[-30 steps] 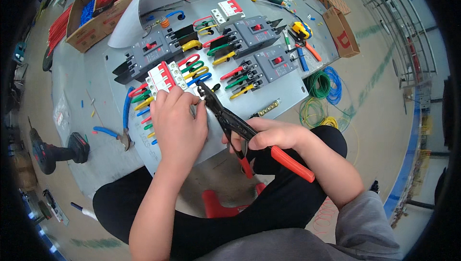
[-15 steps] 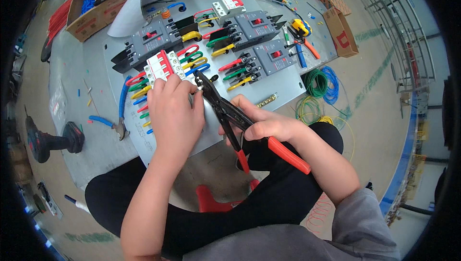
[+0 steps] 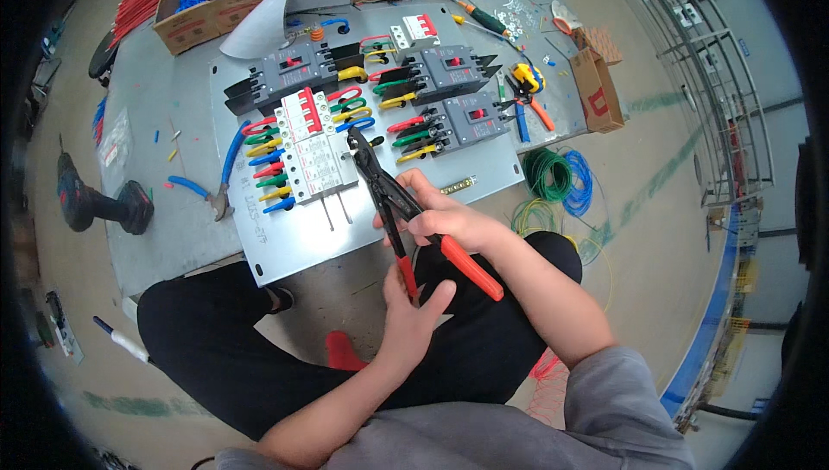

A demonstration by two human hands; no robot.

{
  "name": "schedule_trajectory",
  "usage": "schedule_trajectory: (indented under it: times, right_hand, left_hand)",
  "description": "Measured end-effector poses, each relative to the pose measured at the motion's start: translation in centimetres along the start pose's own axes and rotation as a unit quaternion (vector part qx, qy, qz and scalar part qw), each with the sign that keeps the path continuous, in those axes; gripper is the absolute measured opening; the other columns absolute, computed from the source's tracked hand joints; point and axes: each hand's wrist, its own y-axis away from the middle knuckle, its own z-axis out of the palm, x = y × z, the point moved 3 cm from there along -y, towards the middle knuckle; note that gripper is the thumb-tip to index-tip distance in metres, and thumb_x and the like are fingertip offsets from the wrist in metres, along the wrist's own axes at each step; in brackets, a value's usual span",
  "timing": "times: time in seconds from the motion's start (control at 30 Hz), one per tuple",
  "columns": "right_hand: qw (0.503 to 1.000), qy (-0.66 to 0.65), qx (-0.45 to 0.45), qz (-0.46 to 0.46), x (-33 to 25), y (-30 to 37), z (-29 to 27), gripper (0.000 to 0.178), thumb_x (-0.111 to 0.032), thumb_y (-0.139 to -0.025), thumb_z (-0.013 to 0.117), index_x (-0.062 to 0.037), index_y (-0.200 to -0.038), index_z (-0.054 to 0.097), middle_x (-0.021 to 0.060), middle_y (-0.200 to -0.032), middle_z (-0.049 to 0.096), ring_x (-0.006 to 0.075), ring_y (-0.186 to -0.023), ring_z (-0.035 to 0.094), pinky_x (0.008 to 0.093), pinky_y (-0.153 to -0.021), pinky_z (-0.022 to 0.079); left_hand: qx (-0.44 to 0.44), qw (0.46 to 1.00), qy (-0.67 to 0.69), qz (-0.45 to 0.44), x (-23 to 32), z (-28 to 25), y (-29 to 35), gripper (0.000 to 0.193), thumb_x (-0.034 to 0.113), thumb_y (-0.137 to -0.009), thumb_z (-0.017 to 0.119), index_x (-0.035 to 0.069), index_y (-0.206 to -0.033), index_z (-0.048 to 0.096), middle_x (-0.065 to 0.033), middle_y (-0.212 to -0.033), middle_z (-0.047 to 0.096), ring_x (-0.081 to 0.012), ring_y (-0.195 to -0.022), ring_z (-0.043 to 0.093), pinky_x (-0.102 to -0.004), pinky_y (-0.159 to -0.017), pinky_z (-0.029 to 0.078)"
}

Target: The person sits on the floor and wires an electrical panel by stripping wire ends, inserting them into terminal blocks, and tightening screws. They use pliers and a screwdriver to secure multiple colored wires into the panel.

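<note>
My right hand (image 3: 453,218) grips a pair of crimping pliers (image 3: 393,198) with black jaws and red handles. The jaws point up and left, close beside a white multi-pole circuit breaker (image 3: 313,155) with red levers. Something small and bright shows at the jaws, too small to name. My left hand (image 3: 408,323) is around the end of the nearer red handle, its thumb apart from the fingers. Looped red, green, yellow and blue wires come out of both sides of the breaker. It sits on a grey metal plate (image 3: 298,241) that reaches over my lap.
Grey moulded-case breakers (image 3: 471,120) stand on the plate's far part. Left of it lie blue-handled cutters (image 3: 218,202) and a cordless drill (image 3: 104,198). Boxes of coloured parts (image 3: 194,25) line the back. Coiled green wire (image 3: 548,174) lies on the floor at the right.
My left hand has left the white breaker and come down to the pliers' lower red handle. The breaker's lower front and two thin rods below it now show.
</note>
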Motion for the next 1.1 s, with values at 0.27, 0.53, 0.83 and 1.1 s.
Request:
schedule_trajectory:
  times: [0.27,0.53,0.83,1.1]
  right_hand:
    - [1.000,0.001,0.011,-0.021,0.9,-0.2,-0.5,0.058,-0.023,-0.087,0.066,-0.0112,-0.135,0.036,0.0167,-0.128,0.068,0.0257,-0.105,0.071,0.0376,-0.085,0.055]
    - [0.999,-0.029,0.032,-0.026,1.6,-0.6,-1.1,0.047,-0.016,-0.089,0.067,-0.0126,-0.124,0.037,0.0193,-0.121,0.071,0.0232,-0.093,0.073,0.0368,-0.069,0.057]
    - [0.996,-0.042,0.058,-0.048,2.4,-1.0,-1.1,0.049,-0.010,-0.087,0.068,-0.0106,-0.122,0.034,0.0238,-0.117,0.070,0.0296,-0.087,0.073,0.0481,-0.077,0.063]
    - [0.992,-0.062,0.080,-0.076,3.5,-2.2,-1.1,0.055,-0.012,-0.088,0.075,-0.0084,-0.124,0.034,0.0241,-0.111,0.071,0.0269,-0.077,0.072,0.0439,-0.066,0.062]
  left_hand:
    - [0.002,0.996,-0.073,-0.046,1.9,1.8,-1.7,0.116,0.051,-0.098,0.076,0.001,-0.170,0.001,-0.0221,-0.165,0.031,-0.0328,-0.154,0.037,-0.0458,-0.127,0.032]
    - [0.032,0.994,-0.058,-0.090,3.8,2.7,-3.4,0.127,0.041,-0.091,0.084,-0.010,-0.163,-0.007,-0.0288,-0.155,0.036,-0.0343,-0.143,0.050,-0.0416,-0.112,0.051]
    - [0.038,0.989,-0.116,-0.084,3.8,3.0,-2.5,0.125,0.057,-0.087,0.080,-0.003,-0.166,0.004,-0.0266,-0.159,0.035,-0.0356,-0.153,0.037,-0.0535,-0.129,0.025]
    - [0.069,0.988,-0.095,-0.101,3.9,3.4,-2.4,0.116,0.059,-0.087,0.078,-0.001,-0.164,0.013,-0.0231,-0.158,0.037,-0.0335,-0.151,0.036,-0.0512,-0.127,0.025]
